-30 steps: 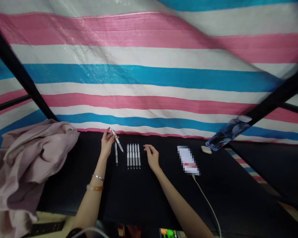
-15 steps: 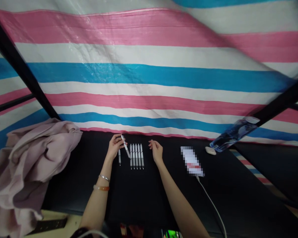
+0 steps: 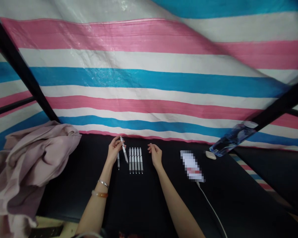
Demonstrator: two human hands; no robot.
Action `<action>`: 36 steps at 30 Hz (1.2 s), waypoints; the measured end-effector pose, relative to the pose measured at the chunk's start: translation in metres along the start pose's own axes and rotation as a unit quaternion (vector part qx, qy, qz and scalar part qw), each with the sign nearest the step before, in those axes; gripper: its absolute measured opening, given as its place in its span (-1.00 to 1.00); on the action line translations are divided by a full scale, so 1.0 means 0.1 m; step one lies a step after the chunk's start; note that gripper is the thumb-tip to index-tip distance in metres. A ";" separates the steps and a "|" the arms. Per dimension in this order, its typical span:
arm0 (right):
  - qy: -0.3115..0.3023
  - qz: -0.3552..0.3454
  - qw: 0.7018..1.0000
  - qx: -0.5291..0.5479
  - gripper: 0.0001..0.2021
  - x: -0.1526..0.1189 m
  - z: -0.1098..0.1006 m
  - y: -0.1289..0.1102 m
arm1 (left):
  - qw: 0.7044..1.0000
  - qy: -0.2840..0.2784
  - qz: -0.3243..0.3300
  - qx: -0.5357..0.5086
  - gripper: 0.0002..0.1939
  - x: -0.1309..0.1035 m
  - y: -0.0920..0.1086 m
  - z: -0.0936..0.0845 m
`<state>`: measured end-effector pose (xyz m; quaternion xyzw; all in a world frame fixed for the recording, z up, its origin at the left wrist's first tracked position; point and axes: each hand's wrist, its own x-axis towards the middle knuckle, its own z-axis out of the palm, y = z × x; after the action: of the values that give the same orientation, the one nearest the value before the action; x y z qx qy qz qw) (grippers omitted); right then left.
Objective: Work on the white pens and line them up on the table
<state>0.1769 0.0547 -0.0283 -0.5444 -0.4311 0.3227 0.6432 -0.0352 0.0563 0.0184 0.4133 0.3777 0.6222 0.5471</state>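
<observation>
Between the fingers of my left hand (image 3: 113, 149) is a white pen (image 3: 124, 150), tilted with its tip pointing down and right. Another pen (image 3: 118, 162) lies on the black surface beside that hand, its upper part hidden by the fingers. Several white and grey pens (image 3: 136, 161) lie side by side in an upright row, tips toward me, just right of the held pen. To the right of the row, my right hand (image 3: 155, 154) rests with its fingers curled loosely and apart, holding nothing.
A phone (image 3: 192, 166) with a white cable (image 3: 211, 201) lies on the black surface (image 3: 139, 201) at the right. Beyond it are a small white case (image 3: 211, 155) and a clear bottle (image 3: 233, 138). Pinkish cloth (image 3: 39, 158) is heaped at the left. Striped sheeting (image 3: 149, 79) hangs behind.
The view has tilted slightly, so the scene sits lower. The held pen has moved slightly left, away from the row, and stands a little steeper. My right hand stays in about the same place.
</observation>
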 end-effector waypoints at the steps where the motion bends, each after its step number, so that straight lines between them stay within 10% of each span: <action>1: -0.001 0.000 1.000 0.000 -0.59 0.00 0.00 0.00 | 1.000 0.001 0.003 0.000 -0.45 0.00 0.01 0.00; 36: -0.008 0.004 1.000 -0.008 -0.59 0.04 -0.02 0.09 | 0.999 0.022 -0.019 -0.014 -0.50 0.00 0.05 -0.03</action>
<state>0.1806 0.0592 -0.0367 -0.5487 -0.4370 0.3259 0.6338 -0.0399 0.0556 0.0222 0.3849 0.3887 0.6260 0.5557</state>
